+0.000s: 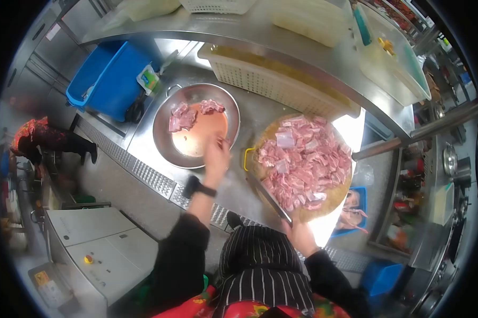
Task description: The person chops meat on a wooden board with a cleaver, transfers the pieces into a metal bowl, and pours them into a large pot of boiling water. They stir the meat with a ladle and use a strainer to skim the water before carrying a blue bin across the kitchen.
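So the right hand [301, 237] has a grip on the knife [272, 199], blade slanting along the near-left edge of the meat pile [308, 159] on the round chopping board [332, 204]. The left hand [216, 157] is over the near-right side of the metal bowl [163, 140], fingers kinda curled, too blurry for me to tell if it's pinching anything. A few meat pieces [181, 117] sit in the bowl, toward the far side.

My worry is that blade: bring the left hand back to the pile without looking and it could get nicked. The pile also goes nearly to the board's edge in places, so a careless shove could drop bits onto the worktop [239, 193]. Leaning on the bowl's rim might tip it, too.
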A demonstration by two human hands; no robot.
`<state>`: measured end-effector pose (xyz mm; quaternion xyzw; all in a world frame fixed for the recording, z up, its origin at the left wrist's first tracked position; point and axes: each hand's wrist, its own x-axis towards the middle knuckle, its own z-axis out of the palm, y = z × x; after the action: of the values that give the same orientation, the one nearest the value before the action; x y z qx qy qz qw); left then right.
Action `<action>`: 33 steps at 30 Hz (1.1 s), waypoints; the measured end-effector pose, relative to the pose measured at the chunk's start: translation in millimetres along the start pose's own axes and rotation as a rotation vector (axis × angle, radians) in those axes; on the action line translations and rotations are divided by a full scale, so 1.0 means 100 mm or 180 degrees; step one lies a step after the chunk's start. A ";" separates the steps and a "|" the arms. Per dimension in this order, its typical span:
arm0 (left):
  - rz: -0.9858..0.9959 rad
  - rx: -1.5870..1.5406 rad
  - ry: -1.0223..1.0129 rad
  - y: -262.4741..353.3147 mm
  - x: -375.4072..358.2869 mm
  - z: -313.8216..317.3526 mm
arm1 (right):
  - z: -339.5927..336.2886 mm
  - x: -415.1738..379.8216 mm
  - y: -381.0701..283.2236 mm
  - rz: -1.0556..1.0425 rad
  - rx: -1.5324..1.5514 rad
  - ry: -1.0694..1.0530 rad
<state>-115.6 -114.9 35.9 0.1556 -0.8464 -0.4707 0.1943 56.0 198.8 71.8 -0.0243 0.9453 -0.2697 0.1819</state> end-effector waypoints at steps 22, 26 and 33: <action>0.0442 0.3303 -0.0092 -1.22 1.54 -0.38 | -0.01 0.11 0.13 0.0169 -0.0378 0.0225; -0.1620 -0.1768 -0.0343 -0.97 1.63 -0.48 | 0.08 0.06 0.25 0.0144 -0.0316 0.0199; -0.1514 -0.3432 -0.0998 0.52 0.07 -0.61 | -0.02 0.10 0.19 0.0432 0.0023 0.0200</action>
<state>-96.8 -136.2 110.9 0.1489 -0.4495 -0.8808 0.0083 47.2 215.2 60.5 0.0490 0.9490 -0.2607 0.1702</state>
